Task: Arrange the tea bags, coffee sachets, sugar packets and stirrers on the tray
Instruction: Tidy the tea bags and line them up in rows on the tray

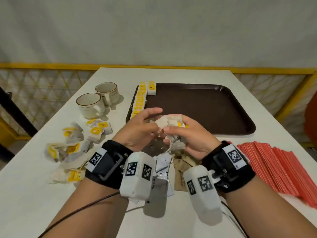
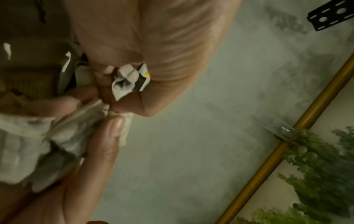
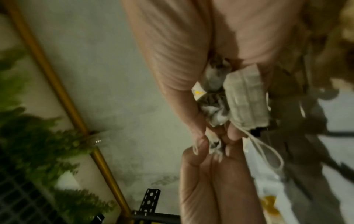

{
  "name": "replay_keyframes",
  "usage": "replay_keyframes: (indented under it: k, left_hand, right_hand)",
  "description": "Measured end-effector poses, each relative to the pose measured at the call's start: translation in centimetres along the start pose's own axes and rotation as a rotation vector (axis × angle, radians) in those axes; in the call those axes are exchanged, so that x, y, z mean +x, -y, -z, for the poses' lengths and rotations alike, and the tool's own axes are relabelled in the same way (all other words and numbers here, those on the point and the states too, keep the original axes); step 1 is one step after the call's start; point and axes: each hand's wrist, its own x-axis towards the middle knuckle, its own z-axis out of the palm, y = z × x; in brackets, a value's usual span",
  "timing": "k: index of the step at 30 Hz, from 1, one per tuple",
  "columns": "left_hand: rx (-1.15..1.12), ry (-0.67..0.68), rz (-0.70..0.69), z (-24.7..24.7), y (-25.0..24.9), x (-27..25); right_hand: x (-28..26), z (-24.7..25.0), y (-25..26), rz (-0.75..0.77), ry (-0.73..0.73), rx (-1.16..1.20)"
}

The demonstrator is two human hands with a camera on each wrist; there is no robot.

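Two cups (image 1: 96, 102) stood far left w/ loose tea bags (image 1: 72, 148) near them, a row of tea bags (image 1: 139, 98) lined the tray (image 1: 205, 109) at its left edge, left hand (image 1: 139, 129) pinched one bag from the tea-bag bunch (image 1: 173, 124) gripped in right hand (image 1: 188, 136), red stirrers (image 1: 274, 167) lay near right.

I take this for a café or hotel refreshment corner: two ceramic cups (image 1: 97, 100) left of a brown serving tray (image 1: 205, 109) on my white desk (image 1: 34, 194), red stirrers (image 1: 277, 167) right of it.
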Motion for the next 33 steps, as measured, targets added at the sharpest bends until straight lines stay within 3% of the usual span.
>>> replay_keyframes:
  k: [4,11,15,22,28,33]
  left_hand:
    - [0.055,-0.060,-0.057,0.6,-0.2,-0.2]
    - [-0.057,-0.127,-0.037,1.2,0.0,0.2]
    - [-0.065,-0.124,-0.028,1.2,0.1,0.3]
    - [0.069,-0.115,-0.104,1.0,0.7,0.1]
    - [-0.057,-0.191,-0.144,1.3,0.8,0.7]
    - [-0.009,-0.212,-0.105,1.3,0.7,0.9]
  right_hand:
    - [-0.3,0.7,0.0,0.034,-0.063,-0.096]
    - [-0.1,1.1,-0.9,0.109,-0.100,-0.452]
    - [0.0,1.3,-0.9,0.067,-0.115,-0.364]
    - [0.5,2.0,-1.2,0.214,-0.200,-0.394]
    - [0.7,2.2,-1.2,0.307,-0.232,-0.330]
    - [0.8,2.6,-1.1,0.241,-0.189,-0.442]
